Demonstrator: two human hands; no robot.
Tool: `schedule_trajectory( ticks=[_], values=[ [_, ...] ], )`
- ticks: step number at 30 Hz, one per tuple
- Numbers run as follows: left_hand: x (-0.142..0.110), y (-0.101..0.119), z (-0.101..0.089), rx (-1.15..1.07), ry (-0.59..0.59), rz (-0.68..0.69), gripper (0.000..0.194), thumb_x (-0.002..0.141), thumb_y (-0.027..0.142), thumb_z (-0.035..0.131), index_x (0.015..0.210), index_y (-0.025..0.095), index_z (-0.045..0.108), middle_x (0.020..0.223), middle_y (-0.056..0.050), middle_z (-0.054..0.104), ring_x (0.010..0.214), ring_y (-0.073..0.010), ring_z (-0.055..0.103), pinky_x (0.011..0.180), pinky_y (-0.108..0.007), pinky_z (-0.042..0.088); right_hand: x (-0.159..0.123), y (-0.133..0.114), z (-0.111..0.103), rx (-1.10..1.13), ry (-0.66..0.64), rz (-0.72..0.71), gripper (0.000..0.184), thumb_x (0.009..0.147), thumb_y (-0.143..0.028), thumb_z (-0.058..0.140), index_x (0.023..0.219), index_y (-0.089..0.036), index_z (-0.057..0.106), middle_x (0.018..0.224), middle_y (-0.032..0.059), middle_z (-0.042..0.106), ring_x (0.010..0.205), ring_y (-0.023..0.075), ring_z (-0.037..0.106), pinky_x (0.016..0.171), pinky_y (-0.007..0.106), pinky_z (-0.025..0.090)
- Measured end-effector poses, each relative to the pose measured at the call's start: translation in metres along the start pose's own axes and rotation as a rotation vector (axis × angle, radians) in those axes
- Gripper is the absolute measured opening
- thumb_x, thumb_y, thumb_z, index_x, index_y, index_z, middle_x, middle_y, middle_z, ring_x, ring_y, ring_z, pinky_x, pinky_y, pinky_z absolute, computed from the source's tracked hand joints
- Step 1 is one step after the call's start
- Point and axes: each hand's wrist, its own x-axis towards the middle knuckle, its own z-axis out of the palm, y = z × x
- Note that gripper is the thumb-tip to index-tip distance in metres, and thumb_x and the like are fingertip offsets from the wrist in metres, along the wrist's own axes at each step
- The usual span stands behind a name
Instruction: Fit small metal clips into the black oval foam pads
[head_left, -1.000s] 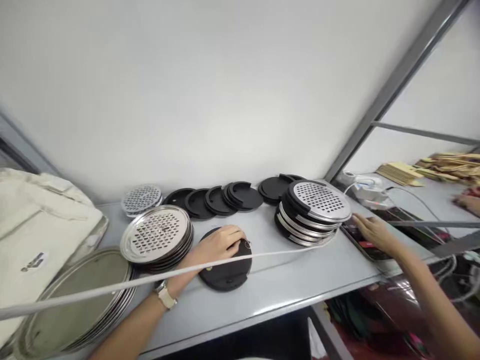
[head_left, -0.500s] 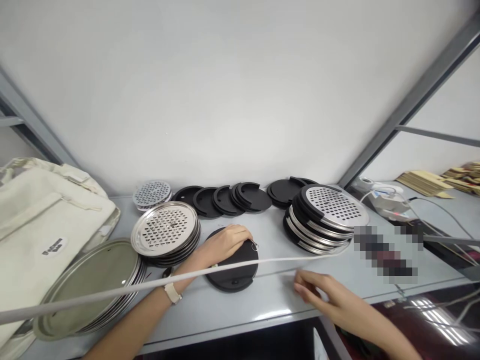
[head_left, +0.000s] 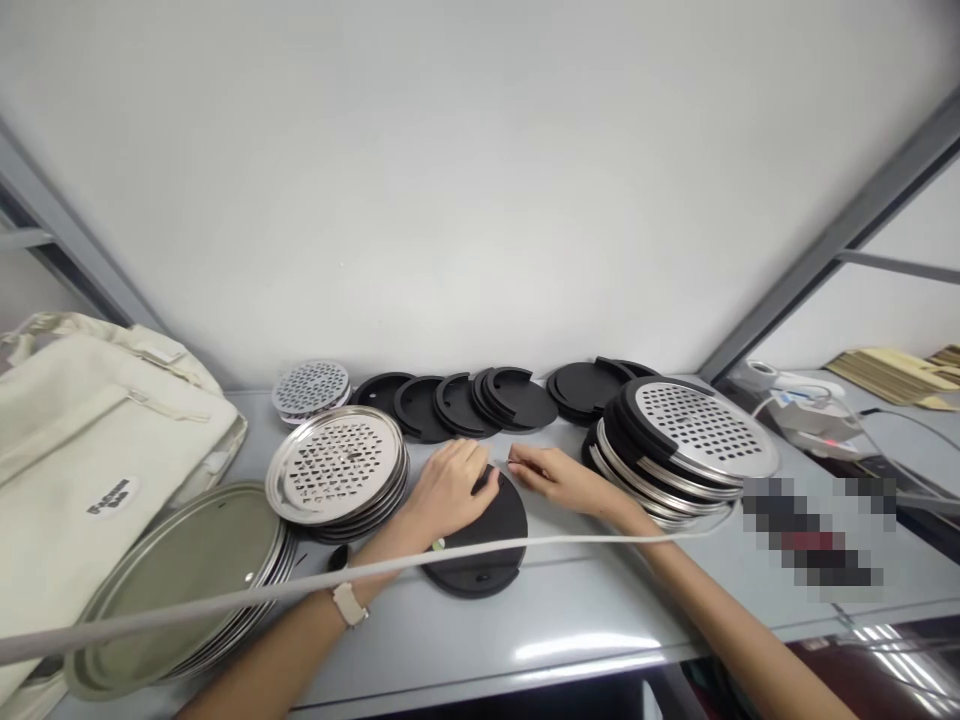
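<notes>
The left arm reaches in from the near left of the black disc [head_left: 496,522], its hand [head_left: 454,485] palm down over the disc's far part, fingers bent. The right arm slants in from the disc's right, hand [head_left: 553,478] just beside its far edge, fingers curled.

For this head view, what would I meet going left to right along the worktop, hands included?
Cream bag, green tray, metal plate with holes, left hand, right hand, black-and-silver disc stack, yellow pile.
</notes>
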Motion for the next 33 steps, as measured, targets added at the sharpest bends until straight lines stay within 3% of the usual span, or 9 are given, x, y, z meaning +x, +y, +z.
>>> schedule_trajectory(
  ticks=[3,8,11,15,22,33],
  values=[
    [0.0,0.003,0.001,0.034,-0.102,-0.041,0.02,0.086,0.036,0.051,0.083,0.017,0.057,0.078,-0.004,0.061,0.07,-0.0195,0.058,0.063,-0.03,0.041,0.009,0.006,0.003,0.08,0.034,0.041,0.032,0.097,-0.038,0.033,0.072,-0.02,0.04,0.061,-0.0042,0.044,0.056,0.0111,0.041,0.057,0.024,0.032],
    [0.003,0.005,-0.001,0.022,-0.2,-0.005,0.019,0.087,0.033,0.047,0.088,0.018,0.059,0.078,-0.004,0.066,0.072,-0.0214,0.063,0.063,-0.031,0.042,0.028,0.016,0.012,0.148,-0.005,0.021,0.04,0.095,-0.044,0.037,0.063,-0.019,0.035,0.058,-0.0054,0.035,0.056,0.0099,0.035,0.054,0.023,0.027],
    [0.003,0.006,0.002,0.036,-0.206,-0.056,0.022,0.087,0.035,0.047,0.085,0.018,0.06,0.077,-0.005,0.067,0.073,-0.0228,0.064,0.063,-0.031,0.042,0.033,0.021,0.014,0.185,-0.034,0.028,0.044,0.095,-0.046,0.036,0.062,-0.018,0.036,0.058,-0.0051,0.036,0.056,0.0099,0.036,0.054,0.023,0.028],
    [0.003,0.006,0.005,0.036,-0.202,-0.096,0.023,0.086,0.036,0.048,0.08,0.017,0.059,0.074,-0.006,0.066,0.07,-0.0227,0.063,0.061,-0.031,0.042,0.029,0.024,0.019,0.218,0.04,0.063,0.046,0.096,-0.049,0.032,0.062,-0.018,0.04,0.058,-0.0043,0.039,0.056,0.0101,0.038,0.054,0.024,0.029],
    [0.0,0.003,-0.003,-0.031,-0.222,-0.014,0.01,0.084,0.025,0.05,0.077,0.018,0.053,0.08,-0.002,0.065,0.074,-0.0186,0.061,0.066,-0.029,0.042,0.021,0.02,0.023,0.161,0.191,0.01,0.045,0.098,-0.046,0.031,0.063,-0.018,0.043,0.067,-0.0002,0.046,0.067,0.0139,0.045,0.064,0.026,0.035],
    [-0.001,0.002,-0.004,-0.026,-0.227,0.015,0.011,0.084,0.024,0.051,0.074,0.019,0.051,0.073,0.0,0.061,0.071,-0.0157,0.058,0.064,-0.028,0.039,0.019,0.015,0.018,0.169,0.087,0.003,0.04,0.098,-0.041,0.031,0.064,-0.02,0.034,0.064,-0.003,0.039,0.062,0.0125,0.041,0.061,0.025,0.033]
  ],
)
